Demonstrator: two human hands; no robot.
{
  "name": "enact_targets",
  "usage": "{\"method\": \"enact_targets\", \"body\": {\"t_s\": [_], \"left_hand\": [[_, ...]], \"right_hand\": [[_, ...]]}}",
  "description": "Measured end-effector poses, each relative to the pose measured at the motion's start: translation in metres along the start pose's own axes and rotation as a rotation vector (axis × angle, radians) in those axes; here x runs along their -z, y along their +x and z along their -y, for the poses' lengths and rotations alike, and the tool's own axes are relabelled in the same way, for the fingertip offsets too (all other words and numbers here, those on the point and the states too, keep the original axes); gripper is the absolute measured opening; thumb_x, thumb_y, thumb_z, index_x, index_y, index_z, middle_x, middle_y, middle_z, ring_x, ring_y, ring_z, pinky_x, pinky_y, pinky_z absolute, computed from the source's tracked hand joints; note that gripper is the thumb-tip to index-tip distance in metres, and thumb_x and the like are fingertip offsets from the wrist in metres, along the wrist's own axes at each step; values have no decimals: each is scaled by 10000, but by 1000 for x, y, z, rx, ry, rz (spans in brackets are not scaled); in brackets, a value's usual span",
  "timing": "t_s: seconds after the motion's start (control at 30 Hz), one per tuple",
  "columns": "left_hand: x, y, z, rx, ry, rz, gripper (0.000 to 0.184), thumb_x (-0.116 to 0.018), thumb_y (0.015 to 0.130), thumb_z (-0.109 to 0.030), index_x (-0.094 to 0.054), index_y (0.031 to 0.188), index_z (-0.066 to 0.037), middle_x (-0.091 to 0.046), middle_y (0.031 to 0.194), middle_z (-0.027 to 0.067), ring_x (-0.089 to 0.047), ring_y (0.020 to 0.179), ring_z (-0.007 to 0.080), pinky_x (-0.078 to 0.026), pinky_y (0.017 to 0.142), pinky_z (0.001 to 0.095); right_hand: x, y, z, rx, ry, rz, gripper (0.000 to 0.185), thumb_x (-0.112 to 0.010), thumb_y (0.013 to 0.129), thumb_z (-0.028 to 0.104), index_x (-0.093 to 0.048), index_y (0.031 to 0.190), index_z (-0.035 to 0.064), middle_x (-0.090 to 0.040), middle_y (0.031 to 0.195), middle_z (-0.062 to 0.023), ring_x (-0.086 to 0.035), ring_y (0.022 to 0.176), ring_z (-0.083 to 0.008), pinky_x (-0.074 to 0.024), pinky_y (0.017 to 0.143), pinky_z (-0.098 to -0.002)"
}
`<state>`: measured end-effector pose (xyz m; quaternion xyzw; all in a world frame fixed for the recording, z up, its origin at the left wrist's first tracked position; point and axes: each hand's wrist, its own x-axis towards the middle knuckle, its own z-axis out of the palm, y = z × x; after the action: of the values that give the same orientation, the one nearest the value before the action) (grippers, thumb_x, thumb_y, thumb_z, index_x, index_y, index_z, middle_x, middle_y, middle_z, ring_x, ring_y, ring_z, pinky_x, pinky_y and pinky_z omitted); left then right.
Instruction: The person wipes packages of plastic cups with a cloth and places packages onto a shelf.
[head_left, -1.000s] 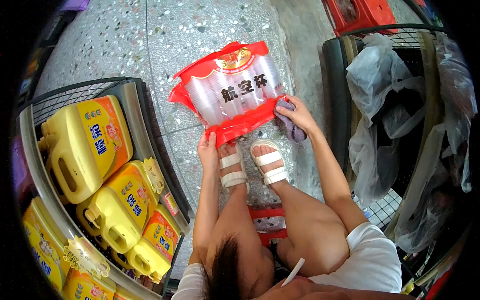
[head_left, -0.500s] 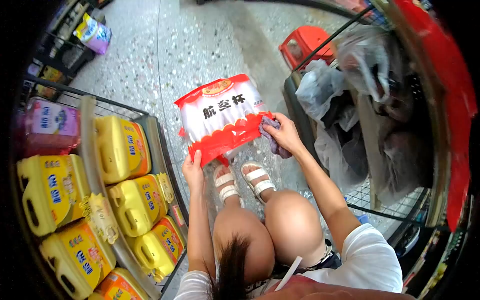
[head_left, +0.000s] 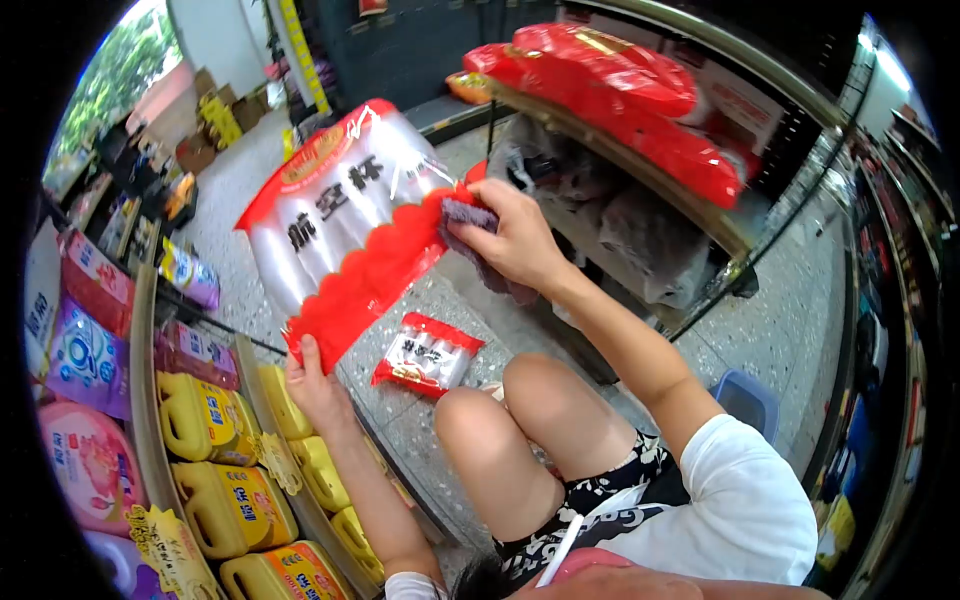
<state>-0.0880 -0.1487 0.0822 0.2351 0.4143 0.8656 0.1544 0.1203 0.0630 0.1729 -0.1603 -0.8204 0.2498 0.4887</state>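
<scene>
A large red and clear pack of plastic cups with black lettering is stretched between my two hands, tilted with its left side lower. My left hand pinches its lower left corner. At the lower right corner, my right hand grips the red edge together with a purple-grey cloth, which hangs below the fingers. Beneath them, a smaller-looking second pack of cups lies on the speckled floor in front of my knees.
To the left, shelves carry yellow detergent jugs and pink and purple bottles. A rack ahead right holds red packs on top and grey plastic bags below. A blue-grey bin stands at right.
The view has swung upward and toward the shop's far end. Both hands have lifted the pack and tilted it more. The second pack on the floor has come into plain sight.
</scene>
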Motion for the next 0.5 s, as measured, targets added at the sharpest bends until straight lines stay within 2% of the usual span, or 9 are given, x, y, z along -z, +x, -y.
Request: {"method": "enact_targets", "body": {"t_s": [0.17, 0.27, 0.3, 0.43, 0.47, 0.5], "left_hand": [[-92, 33, -54, -143, 19, 196, 299, -569, 970, -92, -573, 1224, 67, -627, 1177, 126, -613, 1050, 186, -493, 943, 325], [-164, 45, -74, -135, -50, 341, 296, -583, 968, -118, -592, 1201, 64, -644, 1147, 116, -627, 1025, 175, -500, 918, 307], [-186, 51, -76, -131, -61, 390, 296, -590, 966, -131, -600, 1191, 61, -652, 1133, 106, -634, 1009, 165, -506, 900, 294], [-282, 56, -81, -61, -170, 614, 291, -617, 955, -164, -622, 1160, 43, -680, 1062, 81, -658, 912, 135, -539, 802, 262], [-302, 61, -75, -17, -194, 685, 259, -609, 954, -133, -625, 1165, 16, -674, 1103, 85, -651, 974, 153, -541, 867, 291], [-324, 64, -70, 8, -177, 728, 234, -612, 951, -133, -638, 1134, 10, -683, 1083, 85, -661, 953, 158, -546, 863, 297]], "right_hand": [[87, 32, 51, 61, -62, -210, 300, -732, 750, 173, -640, 964, -15, -631, 899, -186, -634, 839, -336, -491, 752, -392], [150, 43, 72, 23, -191, -289, 320, -734, 760, 202, -649, 978, -15, -651, 886, -198, -646, 836, -340, -495, 762, -388], [170, 45, 76, 100, -238, -358, 335, -727, 770, 227, -660, 998, -9, -665, 893, -207, -656, 831, -345, -501, 757, -387], [251, 43, 96, 116, -445, -462, 350, -714, 801, 276, -672, 1007, -4, -688, 889, -203, -677, 836, -343, -513, 761, -389], [268, 40, 100, 89, -495, -488, 352, -712, 806, 282, -672, 1005, -6, -690, 892, -204, -679, 847, -341, -514, 769, -387], [284, 37, 106, 66, -530, -503, 359, -707, 812, 291, -671, 1007, -8, -690, 893, -207, -680, 858, -342, -513, 772, -388]]}}
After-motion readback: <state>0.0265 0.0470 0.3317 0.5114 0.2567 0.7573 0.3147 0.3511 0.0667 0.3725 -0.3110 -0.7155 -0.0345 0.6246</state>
